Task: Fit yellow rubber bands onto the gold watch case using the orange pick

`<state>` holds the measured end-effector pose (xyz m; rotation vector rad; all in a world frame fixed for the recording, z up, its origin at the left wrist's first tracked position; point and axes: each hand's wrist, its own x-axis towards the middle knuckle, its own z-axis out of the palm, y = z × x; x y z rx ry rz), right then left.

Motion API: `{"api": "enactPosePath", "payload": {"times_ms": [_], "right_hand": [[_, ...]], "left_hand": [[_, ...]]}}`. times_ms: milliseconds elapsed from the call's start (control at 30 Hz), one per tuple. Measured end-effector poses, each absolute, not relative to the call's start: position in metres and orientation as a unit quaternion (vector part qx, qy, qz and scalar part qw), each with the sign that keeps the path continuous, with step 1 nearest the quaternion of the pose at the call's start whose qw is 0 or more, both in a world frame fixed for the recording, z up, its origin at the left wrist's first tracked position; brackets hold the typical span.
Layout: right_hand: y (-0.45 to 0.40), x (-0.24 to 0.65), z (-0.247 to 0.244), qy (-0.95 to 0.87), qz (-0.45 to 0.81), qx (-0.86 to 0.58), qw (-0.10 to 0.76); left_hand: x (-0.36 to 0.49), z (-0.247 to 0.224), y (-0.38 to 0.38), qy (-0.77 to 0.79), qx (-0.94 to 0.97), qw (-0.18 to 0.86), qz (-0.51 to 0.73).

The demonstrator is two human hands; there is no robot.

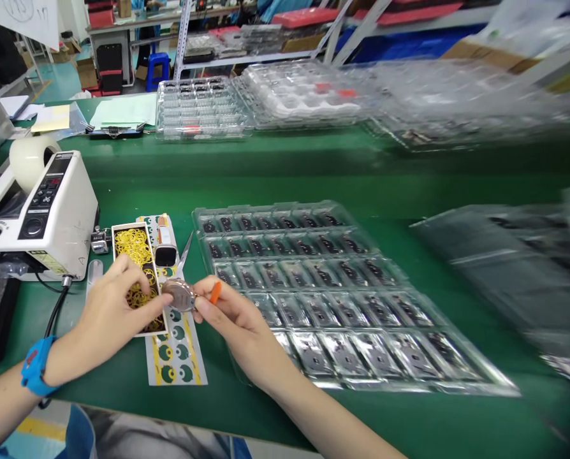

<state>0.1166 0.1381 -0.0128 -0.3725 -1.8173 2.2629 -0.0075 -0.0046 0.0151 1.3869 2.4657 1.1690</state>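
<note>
My right hand [234, 322] pinches a round, shiny metal watch case [178, 294] by its edge. An orange-tipped tool [215, 292] sticks up between the same hand's fingers. My left hand [115, 299] is bent over a white box [115, 237] of yellow rings [132, 245], its fingers curled and apart. Its thumb tip reaches the near side of the watch case, seemingly touching it. Under and beside the box lies a white-and-yellow sticker sheet [196, 366] with ring-shaped cutouts. Tweezers [184, 255] and a small capped block [165, 245] rest on it.
A clear tray [337, 375] with many dark flat parts covers the middle of the green bench [122, 389]. To the left stands a white tape dispenser [72, 217], with a small metal counter [100, 240] beside it. Stacked clear trays [304, 95] line the back; plastic bags [500, 268] blur at right.
</note>
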Motion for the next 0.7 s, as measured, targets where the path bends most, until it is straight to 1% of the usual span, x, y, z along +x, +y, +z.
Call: {"api": "enactPosePath", "payload": {"times_ms": [100, 133, 167, 233, 400, 467, 533, 600, 667, 700], "right_hand": [[0.14, 0.116, -0.013, -0.595, 0.786, -0.123, 0.115], [0.141, 0.115, -0.013, -0.588, 0.792, -0.12, 0.112], [0.14, 0.115, -0.012, -0.582, 0.798, -0.118, 0.105], [0.138, 0.115, -0.011, -0.565, 0.812, -0.115, 0.088], [0.126, 0.117, -0.012, -0.493, 0.86, -0.134, 0.024], [0.124, 0.12, -0.01, -0.475, 0.869, -0.135, 0.004], [0.129, 0.123, -0.005, -0.491, 0.86, -0.138, 0.009], [0.143, 0.119, 0.004, -0.564, 0.812, -0.144, 0.041], [0.164, 0.105, 0.014, -0.709, 0.684, -0.155, 0.07], [0.176, 0.092, 0.019, -0.792, 0.586, -0.159, 0.07]], "left_hand": [[-0.012, 0.021, -0.007, 0.762, 0.508, -0.13, 0.379], [-0.012, 0.021, -0.007, 0.736, 0.535, -0.162, 0.382], [-0.01, 0.02, -0.007, 0.712, 0.565, -0.169, 0.381], [-0.006, 0.016, -0.004, 0.684, 0.612, -0.12, 0.378], [-0.007, 0.003, 0.004, 0.638, 0.639, 0.099, 0.418], [-0.014, 0.007, 0.0, 0.623, 0.647, 0.153, 0.412], [-0.018, 0.021, -0.01, 0.639, 0.647, 0.139, 0.391], [-0.011, 0.041, -0.028, 0.667, 0.635, 0.069, 0.382], [0.01, 0.063, -0.05, 0.662, 0.625, 0.016, 0.414], [0.025, 0.074, -0.062, 0.64, 0.634, 0.032, 0.434]]}}
